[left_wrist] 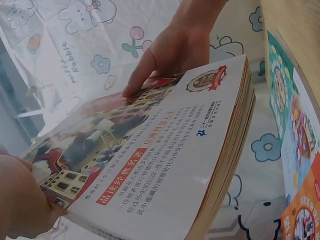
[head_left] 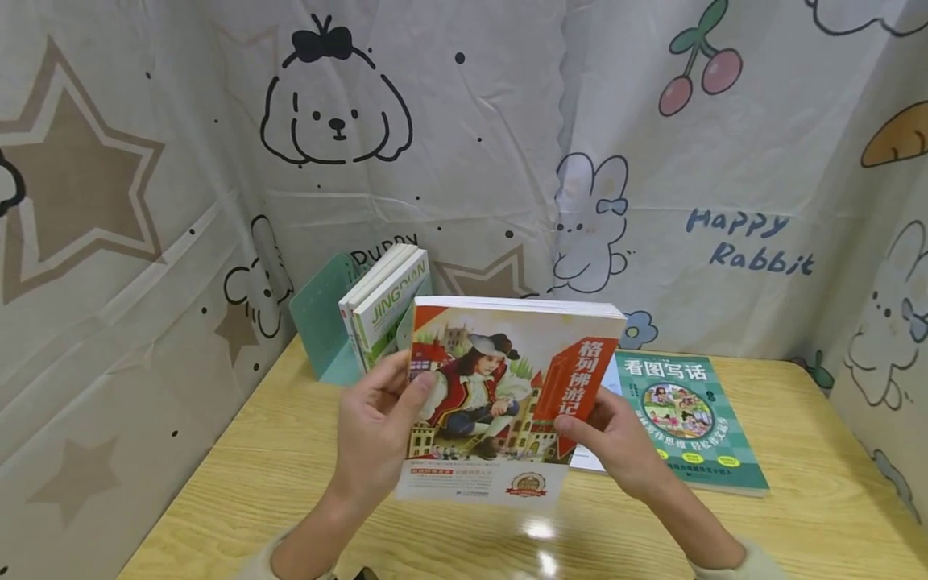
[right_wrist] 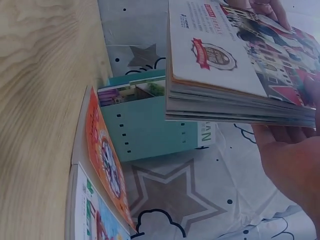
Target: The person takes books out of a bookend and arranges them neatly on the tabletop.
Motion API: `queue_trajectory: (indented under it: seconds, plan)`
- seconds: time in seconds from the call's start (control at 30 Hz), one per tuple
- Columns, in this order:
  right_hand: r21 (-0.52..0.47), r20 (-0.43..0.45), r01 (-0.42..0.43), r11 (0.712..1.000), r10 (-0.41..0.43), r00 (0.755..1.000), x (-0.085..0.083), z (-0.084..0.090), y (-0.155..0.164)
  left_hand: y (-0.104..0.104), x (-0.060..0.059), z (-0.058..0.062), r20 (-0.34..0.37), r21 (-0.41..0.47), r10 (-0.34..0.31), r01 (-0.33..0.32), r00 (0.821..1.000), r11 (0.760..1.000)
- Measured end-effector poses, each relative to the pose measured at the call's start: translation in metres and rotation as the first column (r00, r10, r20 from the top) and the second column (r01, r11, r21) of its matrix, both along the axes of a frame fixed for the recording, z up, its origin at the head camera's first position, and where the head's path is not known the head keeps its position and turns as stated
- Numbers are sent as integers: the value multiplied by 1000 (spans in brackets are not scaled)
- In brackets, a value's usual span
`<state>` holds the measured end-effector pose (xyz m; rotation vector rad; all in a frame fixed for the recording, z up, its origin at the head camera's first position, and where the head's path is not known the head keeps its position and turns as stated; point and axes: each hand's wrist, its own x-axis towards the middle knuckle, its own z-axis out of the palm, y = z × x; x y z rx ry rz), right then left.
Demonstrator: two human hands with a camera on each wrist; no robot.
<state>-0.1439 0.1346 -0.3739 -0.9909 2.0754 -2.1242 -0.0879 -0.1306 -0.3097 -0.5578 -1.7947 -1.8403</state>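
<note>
Sleeved forearms [head_left: 326, 515], nearest my head camera: entering from seven and five o'clock.

Wooden table [head_left: 232, 483]: pale, underlying all.

Gulliver's Travels paperback [head_left: 500, 395]: raised off the table, centre towards six o'clock; held by both sides, I judge, to steady its thick pages and face the cover to the wearer.

Green picture-writing workbook [head_left: 696, 419]: four o'clock, face up.

Green bookend [head_left: 322, 314]: nine o'clock, apparently propping the JINGDIAN book [head_left: 391, 302].

Left hand [head_left: 380, 427]: pinching the paperback's nine-o'clock edge, thumb on cover.

Right hand [head_left: 612, 439]: pinching its three-o'clock edge, thumb front, fingers behind.
</note>
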Motion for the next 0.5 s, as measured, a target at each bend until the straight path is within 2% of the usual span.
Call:
queue_trajectory:
  seconds: [0.1,0.27,0.33,0.5]
  plan:
    - [-113,-22,-72,991,70,997,-2,-5,-1,3,-1,-2,21,11,-6,6,1000,1000]
    - [-281,0,-222,934,231,973,-2,-9,-4,7,-2,-7,46,44,-55,53,997,998]
    - [-299,7,-212,930,224,974,-2,-9,-4,8,-4,-9,64,48,-67,64,996,997]
    - [-292,28,-88,952,101,995,4,-11,-2,9,-9,-13,129,29,-90,87,988,996]
